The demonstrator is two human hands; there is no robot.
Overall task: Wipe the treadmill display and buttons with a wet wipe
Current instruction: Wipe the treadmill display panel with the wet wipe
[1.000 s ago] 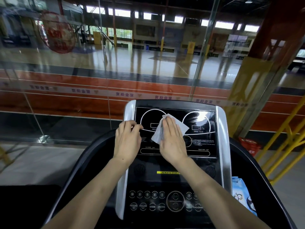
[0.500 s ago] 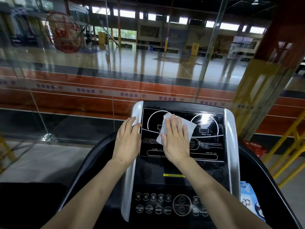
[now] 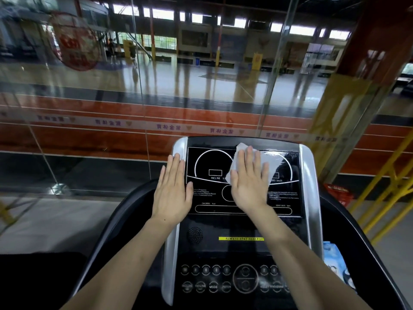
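Observation:
The treadmill console stands in front of me with a black display panel (image 3: 207, 186) framed by silver side trim. My right hand (image 3: 249, 182) lies flat on the upper middle of the display, pressing a white wet wipe (image 3: 271, 163) against it; the wipe sticks out above and to the right of the fingers. My left hand (image 3: 172, 191) rests flat, fingers together, on the left silver trim and the display's left edge, holding nothing. Below the display is a row of round buttons (image 3: 213, 286), untouched.
A blue and white wipes pack (image 3: 337, 267) lies on the right side of the treadmill's black handrail frame (image 3: 125, 211). A glass wall stands just behind the console. Yellow railings (image 3: 386, 186) and a red crate (image 3: 338, 193) are to the right.
My right hand has slid the wipe up and to the right across the display. My left hand has opened from a curled grip to lying flat on the left trim.

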